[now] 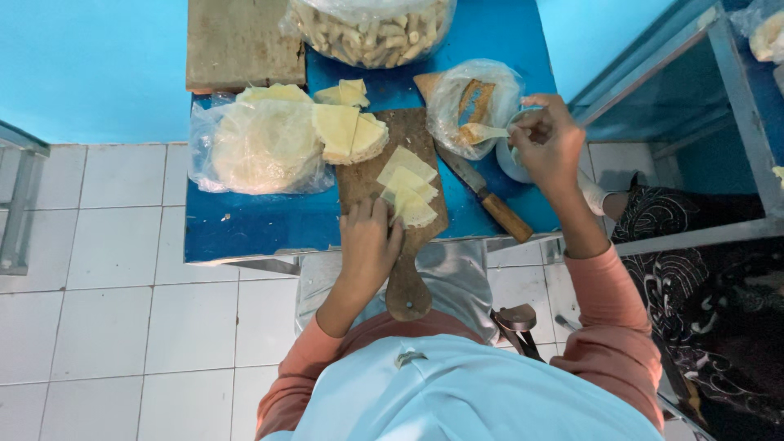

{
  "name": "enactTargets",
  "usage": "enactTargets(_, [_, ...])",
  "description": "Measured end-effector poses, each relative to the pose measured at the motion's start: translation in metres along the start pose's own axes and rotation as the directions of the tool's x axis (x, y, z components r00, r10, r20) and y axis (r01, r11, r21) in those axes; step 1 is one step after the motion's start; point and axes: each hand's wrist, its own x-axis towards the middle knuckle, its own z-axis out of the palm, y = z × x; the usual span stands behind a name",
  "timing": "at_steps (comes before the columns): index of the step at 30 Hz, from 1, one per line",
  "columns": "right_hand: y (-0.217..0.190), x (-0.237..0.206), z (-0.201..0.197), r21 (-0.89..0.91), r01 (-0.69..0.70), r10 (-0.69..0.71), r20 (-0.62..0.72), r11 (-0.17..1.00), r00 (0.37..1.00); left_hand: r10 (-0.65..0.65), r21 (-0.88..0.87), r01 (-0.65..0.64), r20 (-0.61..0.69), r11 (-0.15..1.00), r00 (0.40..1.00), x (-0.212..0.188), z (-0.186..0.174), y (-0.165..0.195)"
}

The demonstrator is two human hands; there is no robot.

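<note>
My left hand rests on the wooden cutting board, its fingers touching the nearest of several pale yellow wrapper pieces laid out on it. My right hand is raised over a white bowl at the table's right side, fingers pinched on a small pale utensil or strip; which one I cannot tell. A stack of cut wrapper wedges lies at the board's far end. A knife with a wooden handle lies between the board and the bowl.
On the blue table a round stack of wrappers in clear plastic sits left. A plastic bag with brown pieces, a bag of rolled pieces and a wooden block sit further back. Metal shelf right; white tiled floor.
</note>
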Motion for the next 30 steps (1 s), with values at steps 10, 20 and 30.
enactTargets(10, [-0.003, -0.003, 0.004, -0.080, 0.067, -0.070, -0.027, 0.994, 0.997, -0.005, -0.040, 0.004, -0.024, 0.999, 1.000, -0.001, 0.006, 0.003])
enactTargets(20, [0.015, -0.008, -0.017, 0.331, -0.207, 0.237, -0.050, 0.921, 0.970, -0.060, -0.197, 0.053, -0.029, 0.979, 0.998, 0.002, -0.004, 0.004])
enactTargets(30, [-0.030, -0.065, 0.000, 0.527, -0.359, 0.333, 0.147, 0.771, 0.931, -0.082, -0.119, 0.077, -0.038, 0.990, 0.996, 0.005, 0.003, -0.004])
